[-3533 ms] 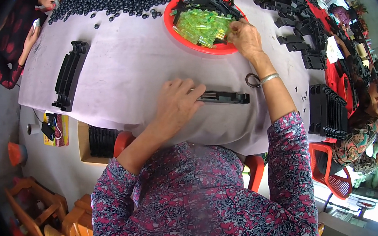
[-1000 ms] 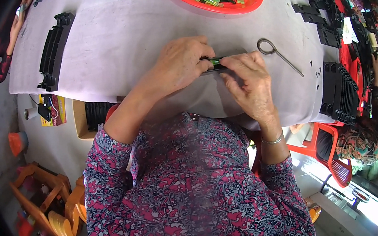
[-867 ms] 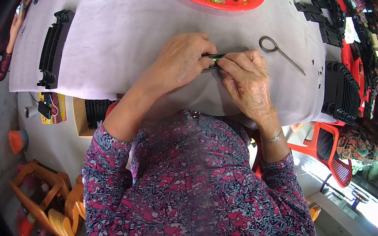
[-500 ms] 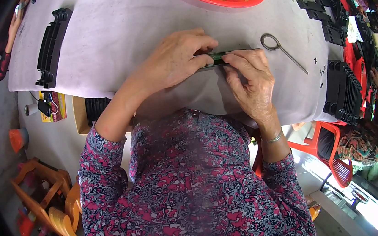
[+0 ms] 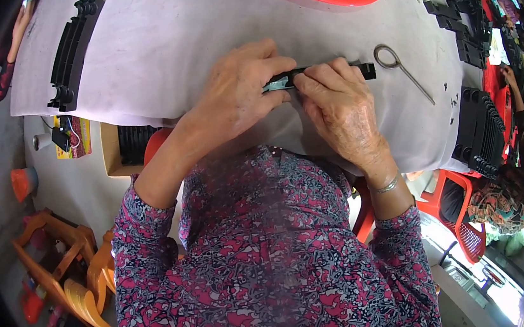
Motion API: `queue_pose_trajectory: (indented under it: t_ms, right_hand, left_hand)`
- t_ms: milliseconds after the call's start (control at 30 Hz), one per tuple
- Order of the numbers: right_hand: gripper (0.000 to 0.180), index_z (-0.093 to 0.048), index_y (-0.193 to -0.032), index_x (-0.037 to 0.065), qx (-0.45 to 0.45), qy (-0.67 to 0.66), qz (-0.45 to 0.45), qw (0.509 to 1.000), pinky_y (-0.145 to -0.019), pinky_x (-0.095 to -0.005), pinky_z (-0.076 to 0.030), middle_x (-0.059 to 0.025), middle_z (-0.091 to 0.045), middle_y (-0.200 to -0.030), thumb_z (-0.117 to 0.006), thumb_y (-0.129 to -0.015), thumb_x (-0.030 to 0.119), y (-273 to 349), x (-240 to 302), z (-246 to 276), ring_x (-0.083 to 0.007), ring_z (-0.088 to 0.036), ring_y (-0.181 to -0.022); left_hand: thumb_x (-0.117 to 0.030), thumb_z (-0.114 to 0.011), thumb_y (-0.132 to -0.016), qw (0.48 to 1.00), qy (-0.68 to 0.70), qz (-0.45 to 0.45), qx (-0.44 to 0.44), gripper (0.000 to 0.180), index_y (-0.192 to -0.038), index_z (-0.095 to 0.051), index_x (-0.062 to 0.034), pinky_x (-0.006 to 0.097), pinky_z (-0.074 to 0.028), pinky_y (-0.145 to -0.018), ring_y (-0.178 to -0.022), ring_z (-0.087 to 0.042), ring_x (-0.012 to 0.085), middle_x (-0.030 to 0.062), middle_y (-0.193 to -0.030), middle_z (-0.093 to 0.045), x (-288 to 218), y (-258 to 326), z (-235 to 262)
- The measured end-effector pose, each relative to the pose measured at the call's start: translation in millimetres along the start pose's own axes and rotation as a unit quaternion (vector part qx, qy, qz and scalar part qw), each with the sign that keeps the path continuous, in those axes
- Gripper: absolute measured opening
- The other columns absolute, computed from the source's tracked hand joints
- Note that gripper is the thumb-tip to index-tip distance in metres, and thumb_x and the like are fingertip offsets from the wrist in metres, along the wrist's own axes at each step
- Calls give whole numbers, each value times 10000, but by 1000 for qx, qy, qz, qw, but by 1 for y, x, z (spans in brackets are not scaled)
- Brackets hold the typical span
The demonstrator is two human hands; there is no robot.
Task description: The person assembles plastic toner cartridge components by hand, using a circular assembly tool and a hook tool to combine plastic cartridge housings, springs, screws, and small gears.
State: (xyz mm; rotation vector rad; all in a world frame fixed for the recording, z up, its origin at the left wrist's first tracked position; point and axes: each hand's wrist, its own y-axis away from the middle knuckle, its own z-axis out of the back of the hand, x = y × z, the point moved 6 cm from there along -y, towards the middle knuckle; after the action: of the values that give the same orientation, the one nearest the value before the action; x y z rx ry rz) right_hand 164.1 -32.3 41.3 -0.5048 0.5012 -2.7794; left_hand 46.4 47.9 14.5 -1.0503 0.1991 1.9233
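A long narrow black plastic part [image 5: 366, 71] lies level between my two hands at the near edge of the cloth-covered table. My left hand [image 5: 235, 86] grips its left end, thumb below and fingers above. Beside those fingertips a small pale, shiny clear piece [image 5: 276, 84] shows in the part. My right hand [image 5: 340, 107] closes over the middle, fingertips pressed down on it, and the part's right end sticks out beyond them. Much of the part is covered by my fingers. Right of my right hand lies a metal rod with a ring handle [image 5: 403, 73].
A red bowl [image 5: 347, 0] of clear yellow-green pieces stands at the far side. One ribbed black part [image 5: 75, 55] lies at the left; stacked black parts [image 5: 478, 125] line the right edge. A carton [image 5: 110, 150] sits below the table's left. Other people's arms show at both sides.
My right hand has shifted left along the black part, so its right end now shows. The green patch between my hands is gone from view; a pale shiny piece shows by my left fingers.
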Motion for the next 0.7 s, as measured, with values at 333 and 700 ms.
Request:
queue_pose_trajectory:
  t_ms: [333, 700]
  right_hand:
    - [163, -652, -868, 69, 18, -37, 16, 999, -718, -361, -464, -38, -547, -831, -730, -725, 71, -3, -2, -1, -236, -554, -828]
    - [403, -662, -1179, 23, -55, 60, -289, 954, -745, -382, -517, -139, -653, -1080, -749, -843, 227, 46, -126, 69, -296, -606, -963]
  left_hand:
    - [-75, -764, -713, 1000, -28, -2, -6, 390, -1082, -662, -3, 397, -467, -730, -831, -568, 319, 135, -892, -545, -6, -1, -1]
    - [-81, -765, -708, 999, -43, -11, 21, 372, -1055, -652, -15, 412, -459, -721, -821, -555, 330, 124, -898, -548, -11, -2, 2]
